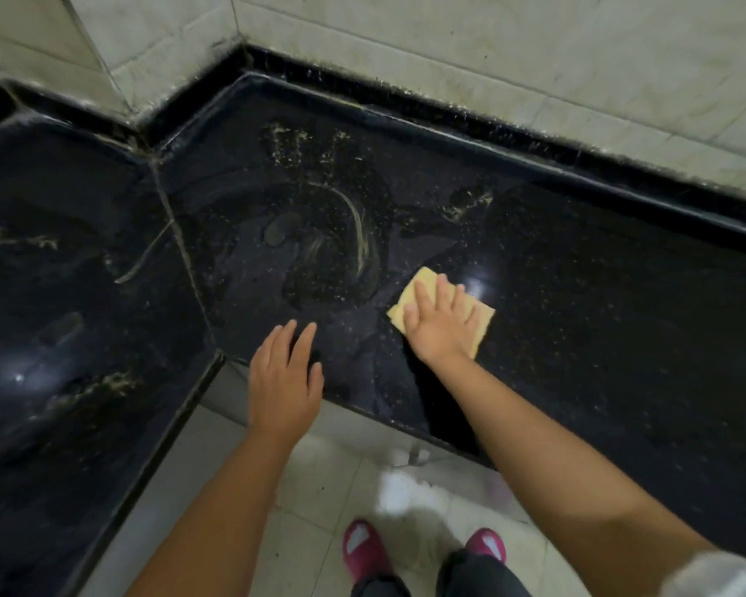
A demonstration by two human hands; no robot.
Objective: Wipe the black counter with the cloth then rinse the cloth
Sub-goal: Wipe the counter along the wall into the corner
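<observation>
Cloth [423,290], yellow and folded flat, lies on the black counter [599,295] near its front edge, and the right hand [442,323] presses on top of it with the fingers straight and a little spread. Only the far corner and the right edge of it show from under the palm. The left hand [283,377] is over the front edge of the counter with fingers relaxed and apart, holding nothing. Pale smears of dirt [354,221] lie on the dark surface behind the hands. Two pink slippers [362,547] stand on the tiled floor [302,480] below.
</observation>
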